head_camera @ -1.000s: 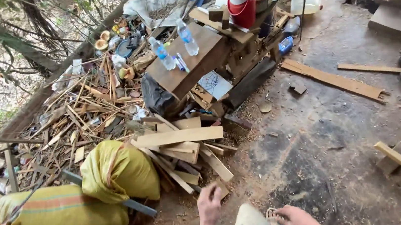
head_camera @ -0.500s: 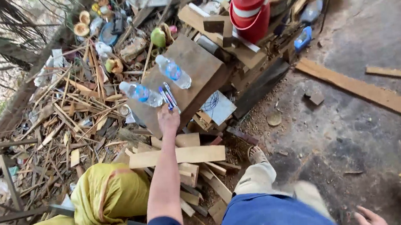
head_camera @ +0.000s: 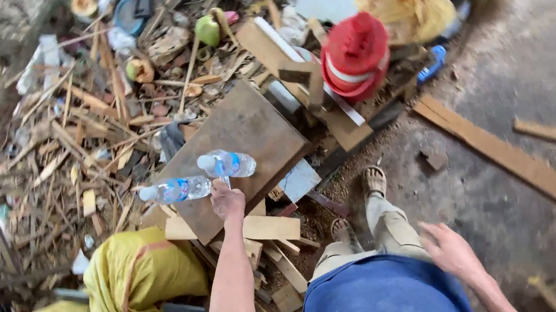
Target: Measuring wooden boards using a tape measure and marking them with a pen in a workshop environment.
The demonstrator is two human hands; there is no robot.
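Plastic bottles (head_camera: 227,163) lie sideways, caps leftward, by left hand (head_camera: 227,200).

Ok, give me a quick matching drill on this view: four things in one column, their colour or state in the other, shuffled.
Things:
1. insulated jug
2. sack
3. left hand
4. right hand

States:
A. yellow, lying on the ground
B. red with a white band
C. free, holding nothing
D. reaching to the brown board by two clear bottles

Pairs: 1-B, 2-A, 3-D, 4-C
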